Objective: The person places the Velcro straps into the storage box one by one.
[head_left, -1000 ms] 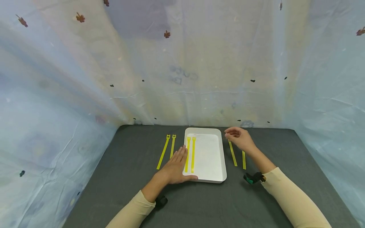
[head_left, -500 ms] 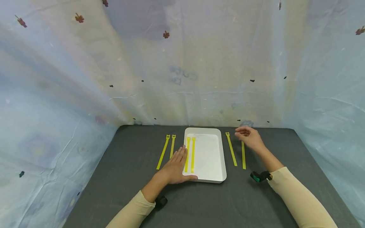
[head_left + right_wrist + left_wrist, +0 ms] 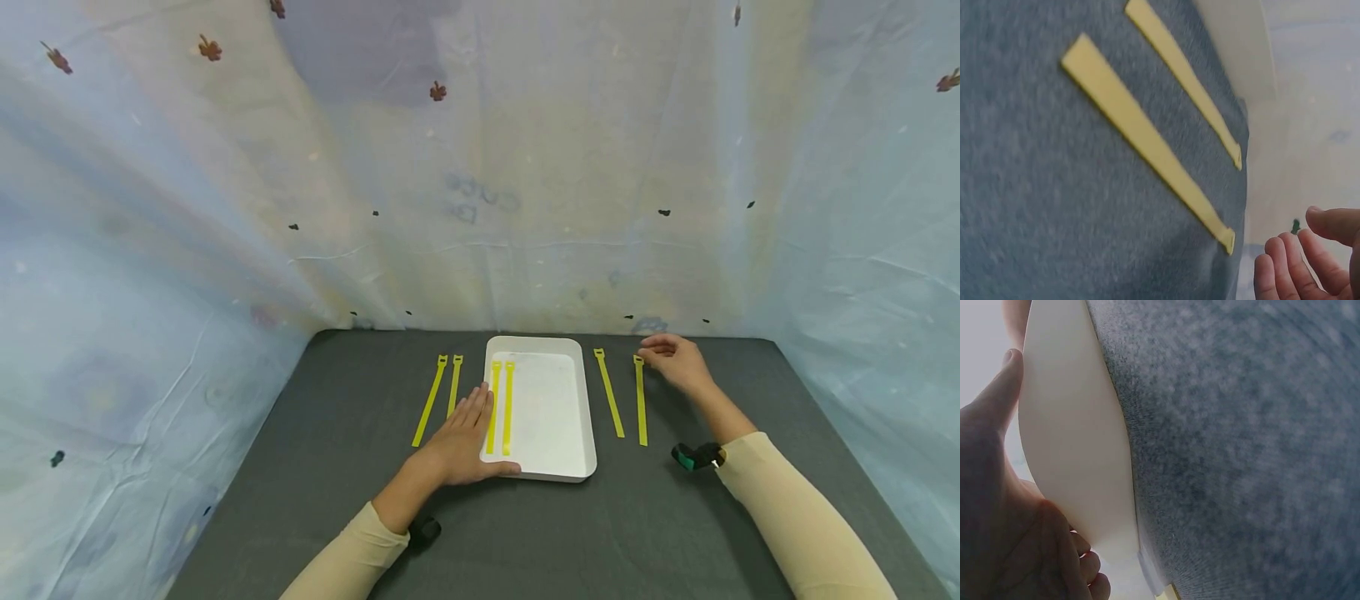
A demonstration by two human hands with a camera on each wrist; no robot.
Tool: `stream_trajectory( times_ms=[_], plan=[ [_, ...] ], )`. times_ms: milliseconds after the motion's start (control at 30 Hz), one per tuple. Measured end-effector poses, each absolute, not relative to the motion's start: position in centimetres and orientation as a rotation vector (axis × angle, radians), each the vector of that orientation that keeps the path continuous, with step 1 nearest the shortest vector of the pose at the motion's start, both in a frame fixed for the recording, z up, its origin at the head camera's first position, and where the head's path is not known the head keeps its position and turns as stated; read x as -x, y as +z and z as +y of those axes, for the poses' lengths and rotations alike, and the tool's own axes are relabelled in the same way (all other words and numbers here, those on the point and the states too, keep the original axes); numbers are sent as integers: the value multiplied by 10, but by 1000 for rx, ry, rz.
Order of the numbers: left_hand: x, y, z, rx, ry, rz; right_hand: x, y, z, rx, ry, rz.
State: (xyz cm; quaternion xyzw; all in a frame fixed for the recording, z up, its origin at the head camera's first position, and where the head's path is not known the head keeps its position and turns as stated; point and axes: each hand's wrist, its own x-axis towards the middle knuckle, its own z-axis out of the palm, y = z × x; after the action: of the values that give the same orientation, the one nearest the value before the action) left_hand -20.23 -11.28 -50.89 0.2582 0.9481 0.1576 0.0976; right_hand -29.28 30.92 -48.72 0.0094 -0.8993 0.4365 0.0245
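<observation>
Left hand (image 3: 461,446) flat along the left side of the white tray (image 3: 551,408), fingers straight, thumb reaching over the near edge; it steadies against the rim without curling round it. Left wrist view: the tray's outer wall right beside the palm, thumb tip at the rim. Right hand (image 3: 678,364) above the cloth near the slotted head of the outer right strap (image 3: 641,402), fingers softly bent; nothing in its grasp. Head view has fingertips almost at that head, contact hard to judge there, but right wrist view shows them apart from it.

Six flat yellow straps, slotted heads all at the far end. Two in the tray, side by side near its left wall: outer tray strap (image 3: 492,423) and inner tray strap (image 3: 508,408). Two on the cloth left of the tray: outer left strap (image 3: 429,400) tilted, inner left strap (image 3: 454,385) with its near end behind the left hand. Two right of the tray: inner right strap (image 3: 609,393) slanted, outer right strap almost straight.

Dark grey cloth (image 3: 525,533) under everything. Pale patterned sheet (image 3: 525,167) behind and at both sides, small leaf prints on it. Cream sleeves (image 3: 806,525) on both arms, black wrist gear (image 3: 696,457) at each wrist, a green patch on the right one.
</observation>
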Motion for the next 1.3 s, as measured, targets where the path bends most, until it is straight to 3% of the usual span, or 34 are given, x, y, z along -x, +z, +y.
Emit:
stream_trajectory(
  times_ms=[1300],
  plan=[
    [204, -513, -114, -784, 487, 2809, 322, -518, 322, 73, 1218, -2952]
  ],
)
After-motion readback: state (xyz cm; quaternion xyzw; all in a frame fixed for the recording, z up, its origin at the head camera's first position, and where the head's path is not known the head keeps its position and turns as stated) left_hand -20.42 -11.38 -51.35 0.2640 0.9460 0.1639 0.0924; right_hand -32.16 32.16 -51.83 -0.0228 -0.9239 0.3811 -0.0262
